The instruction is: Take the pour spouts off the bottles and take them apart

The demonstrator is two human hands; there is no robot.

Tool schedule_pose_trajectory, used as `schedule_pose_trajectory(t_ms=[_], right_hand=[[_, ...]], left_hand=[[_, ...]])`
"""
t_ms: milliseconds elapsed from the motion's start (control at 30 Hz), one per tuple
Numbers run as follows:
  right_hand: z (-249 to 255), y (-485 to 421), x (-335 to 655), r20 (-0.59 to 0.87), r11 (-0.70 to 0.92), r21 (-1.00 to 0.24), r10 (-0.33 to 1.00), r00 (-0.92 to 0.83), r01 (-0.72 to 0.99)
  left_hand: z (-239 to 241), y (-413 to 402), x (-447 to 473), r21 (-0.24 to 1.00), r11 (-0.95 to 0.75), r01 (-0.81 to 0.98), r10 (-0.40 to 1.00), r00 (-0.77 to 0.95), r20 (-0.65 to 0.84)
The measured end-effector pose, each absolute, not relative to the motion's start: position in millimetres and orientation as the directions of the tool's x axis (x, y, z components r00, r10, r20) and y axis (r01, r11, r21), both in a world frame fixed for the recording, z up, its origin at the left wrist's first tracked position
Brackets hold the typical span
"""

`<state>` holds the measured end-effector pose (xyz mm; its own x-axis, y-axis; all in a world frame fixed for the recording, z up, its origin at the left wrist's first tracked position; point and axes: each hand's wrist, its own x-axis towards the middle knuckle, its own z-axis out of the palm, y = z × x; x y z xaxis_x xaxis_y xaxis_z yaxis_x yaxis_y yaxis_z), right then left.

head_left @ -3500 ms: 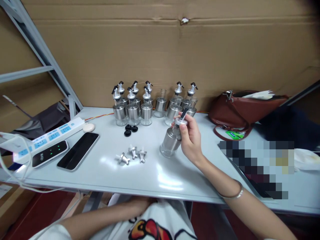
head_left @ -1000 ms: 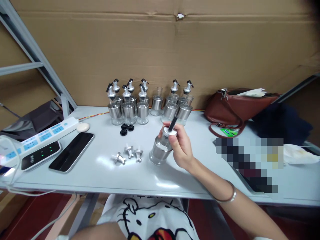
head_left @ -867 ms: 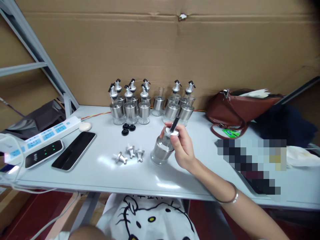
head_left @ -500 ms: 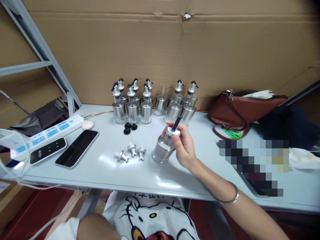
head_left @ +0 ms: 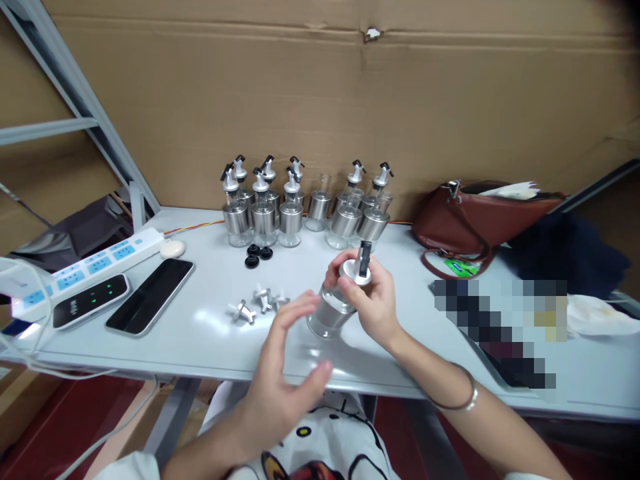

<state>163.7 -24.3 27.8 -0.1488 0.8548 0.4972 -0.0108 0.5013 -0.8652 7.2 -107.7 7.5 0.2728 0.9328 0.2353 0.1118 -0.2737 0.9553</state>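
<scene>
Bottle (head_left: 332, 312) leans in the right hand (head_left: 376, 301), clasped up high.

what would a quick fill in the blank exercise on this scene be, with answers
The right hand holds a bottle whose lever is coloured ____.
The left hand is open, holding ____.
The phone lies on the person's ____ side of that bottle.
The small dark caps on the table number ____.
Missing words: black; nothing; left; three.
</scene>
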Motion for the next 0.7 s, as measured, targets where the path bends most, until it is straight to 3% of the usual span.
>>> schedule_pose_trajectory(t_ms=[67, 233, 333, 500, 700], right_hand=[[35, -29, 163, 0.467, 0.472, -0.881, 0.867, -0.171, -0.011], [50, -42, 154, 0.417, 0.426, -0.896, 0.904, -0.097, 0.122], [53, -47, 151, 0.413, 0.428, -0.894, 0.902, -0.128, 0.13], [54, -50, 160, 0.283, 0.282, -0.957, 0.857, -0.43, -0.068], [59, -39, 167, 0.174, -0.002, -0.978, 0.549, -0.818, -0.209]], left_hand=[[-4, -97, 18, 0.95, -0.276, 0.148, 0.954, 0.167, 0.251], [-19, -77, 38, 0.954, -0.152, 0.257, 0.958, 0.274, 0.078], [-17, -75, 41, 0.938, -0.062, 0.341, 0.976, 0.219, -0.015], [-8, -81, 35, 0.934, -0.111, 0.34, 0.958, 0.288, 0.009], [-2, -88, 23, 0.989, -0.062, 0.134, 0.867, 0.497, -0.013]])
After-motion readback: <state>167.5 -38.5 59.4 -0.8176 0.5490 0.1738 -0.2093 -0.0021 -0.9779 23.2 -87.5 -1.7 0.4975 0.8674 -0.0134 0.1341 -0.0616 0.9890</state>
